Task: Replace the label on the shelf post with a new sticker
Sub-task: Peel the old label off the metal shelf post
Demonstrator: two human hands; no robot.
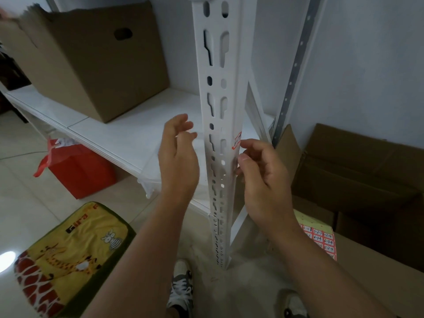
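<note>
A white slotted shelf post (218, 106) runs down the middle of the head view. A small white label with a red border (237, 140) sticks to the post's right face. My right hand (263, 171) is at that face just below the label, its fingers curled and its fingertips against the post edge; whether it pinches the label's lower end is hidden. My left hand (179, 157) hovers just left of the post, fingers relaxed and holding nothing. A sheet of red-bordered numbered stickers (321, 239) lies at the lower right.
A brown cardboard box (91, 63) stands on the white shelf board (128, 134). A red box (80, 168) sits under the shelf. A yellow giraffe-print cushion (68, 255) lies on the tiled floor. Flattened cardboard boxes (367, 180) fill the right. My shoes (181, 285) show below.
</note>
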